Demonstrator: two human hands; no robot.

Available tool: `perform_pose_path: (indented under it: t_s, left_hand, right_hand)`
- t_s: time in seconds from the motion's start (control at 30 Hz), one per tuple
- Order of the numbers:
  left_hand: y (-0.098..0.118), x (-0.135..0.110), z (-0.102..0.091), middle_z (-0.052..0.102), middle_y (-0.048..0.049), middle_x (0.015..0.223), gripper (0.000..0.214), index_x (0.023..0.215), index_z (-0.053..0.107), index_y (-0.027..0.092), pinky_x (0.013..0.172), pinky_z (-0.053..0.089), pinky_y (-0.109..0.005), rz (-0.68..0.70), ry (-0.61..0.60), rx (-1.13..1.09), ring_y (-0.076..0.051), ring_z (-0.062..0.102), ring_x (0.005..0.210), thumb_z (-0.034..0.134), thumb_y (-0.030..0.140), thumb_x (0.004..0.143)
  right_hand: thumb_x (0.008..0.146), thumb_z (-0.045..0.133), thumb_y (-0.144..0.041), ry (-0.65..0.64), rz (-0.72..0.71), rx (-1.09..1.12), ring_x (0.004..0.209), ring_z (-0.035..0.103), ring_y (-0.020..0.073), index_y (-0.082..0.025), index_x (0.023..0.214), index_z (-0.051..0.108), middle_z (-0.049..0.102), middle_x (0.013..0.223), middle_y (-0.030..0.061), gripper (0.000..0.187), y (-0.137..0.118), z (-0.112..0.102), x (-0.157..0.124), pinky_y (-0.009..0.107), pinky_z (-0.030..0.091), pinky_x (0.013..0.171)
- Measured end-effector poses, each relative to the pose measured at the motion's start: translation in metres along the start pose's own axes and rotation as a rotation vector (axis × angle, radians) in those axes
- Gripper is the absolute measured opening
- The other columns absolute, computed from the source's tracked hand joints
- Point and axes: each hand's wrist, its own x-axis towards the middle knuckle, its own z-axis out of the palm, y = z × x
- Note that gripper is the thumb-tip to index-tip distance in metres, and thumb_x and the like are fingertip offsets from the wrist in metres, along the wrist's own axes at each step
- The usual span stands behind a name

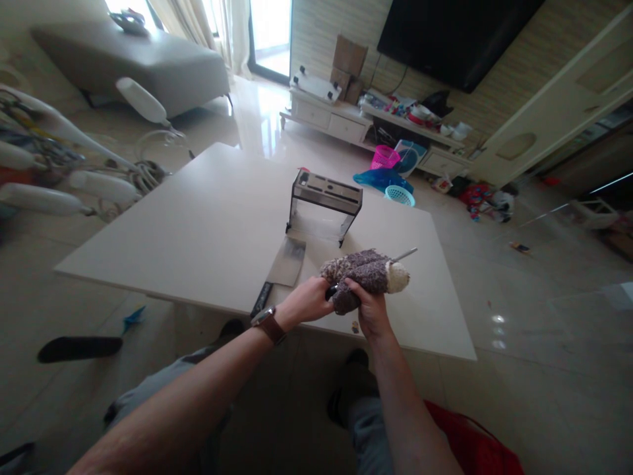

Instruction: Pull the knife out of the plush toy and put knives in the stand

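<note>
My left hand (311,300), with a brown-strapped watch at its wrist, is closed around a black handle (331,290). In my right hand (370,310) is a fuzzy grey-brown cloth (361,274) with a cream end, bunched up over the table's front edge. A thin metal tip (406,254) sticks out past the far side of the cloth; it seems to belong with the black handle, but the middle is covered, so its kind is unclear. Just left of my hands a cleaver (287,264) lies flat, its black handle toward me. Behind it stands a clear-sided knife block (324,204) with a slotted top.
Everything rests on or over a white table (198,218). A small brown item (355,327) lies at its front edge. Beyond are a pink basket (384,157), a light-blue basket (399,195) and a TV cabinet (326,122). White-armed equipment (99,185) stands at the left.
</note>
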Motion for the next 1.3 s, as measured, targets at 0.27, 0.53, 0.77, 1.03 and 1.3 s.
perform_pose_path:
  t_s: [0.27, 0.53, 0.77, 1.03, 1.3]
  left_hand:
    - [0.0013, 0.0003, 0.0003, 0.078, -0.0138, 0.101, 0.027, 0.104, 0.075, 0.016, 0.076, 0.051, -0.028, -0.014, -0.018, -0.014, -0.026, 0.074, 0.092, 0.063, 0.036, 0.09]
    - [0.0017, 0.0008, 0.0004, 0.077, -0.0122, 0.108, 0.028, 0.111, 0.073, 0.017, 0.079, 0.052, -0.027, 0.017, -0.001, -0.033, -0.025, 0.073, 0.098, 0.063, 0.033, 0.09]
    - [-0.0014, 0.0009, 0.0041, 0.078, -0.0118, 0.096, 0.023, 0.097, 0.075, 0.016, 0.07, 0.049, -0.027, 0.009, -0.024, -0.025, -0.024, 0.073, 0.086, 0.063, 0.034, 0.089]
    - [-0.0029, 0.0008, 0.0047, 0.078, -0.0117, 0.105, 0.025, 0.106, 0.074, 0.017, 0.076, 0.051, -0.027, 0.021, -0.007, -0.049, -0.025, 0.073, 0.094, 0.064, 0.033, 0.089]
    - [-0.0049, 0.001, 0.0065, 0.078, -0.0111, 0.1, 0.025, 0.106, 0.074, 0.016, 0.07, 0.048, -0.026, 0.035, 0.017, -0.064, -0.024, 0.073, 0.088, 0.065, 0.031, 0.088]
  right_hand:
    - [0.057, 0.093, -0.028, -0.005, -0.003, -0.007, 0.101, 0.073, 0.0241, -0.016, 0.102, 0.077, 0.079, 0.107, 0.0059, 0.049, -0.0007, -0.0004, -0.0007, 0.041, 0.058, 0.097]
    - [0.056, 0.094, -0.028, 0.012, 0.015, -0.002, 0.102, 0.073, 0.0234, -0.016, 0.106, 0.076, 0.079, 0.107, 0.0053, 0.054, -0.0008, -0.0002, 0.0, 0.041, 0.057, 0.099]
    - [0.055, 0.094, -0.028, 0.024, 0.012, 0.007, 0.103, 0.072, 0.0243, -0.016, 0.106, 0.075, 0.079, 0.109, 0.0057, 0.055, -0.0027, 0.0009, -0.0019, 0.042, 0.057, 0.099]
    - [0.055, 0.094, -0.028, 0.023, 0.015, 0.009, 0.105, 0.072, 0.0246, -0.017, 0.106, 0.075, 0.079, 0.11, 0.0055, 0.056, -0.0007, -0.0001, -0.0006, 0.042, 0.057, 0.1]
    - [0.056, 0.093, -0.029, 0.01, 0.015, 0.011, 0.107, 0.072, 0.0253, -0.017, 0.107, 0.075, 0.078, 0.111, 0.0056, 0.055, -0.0001, 0.0007, -0.001, 0.044, 0.055, 0.103]
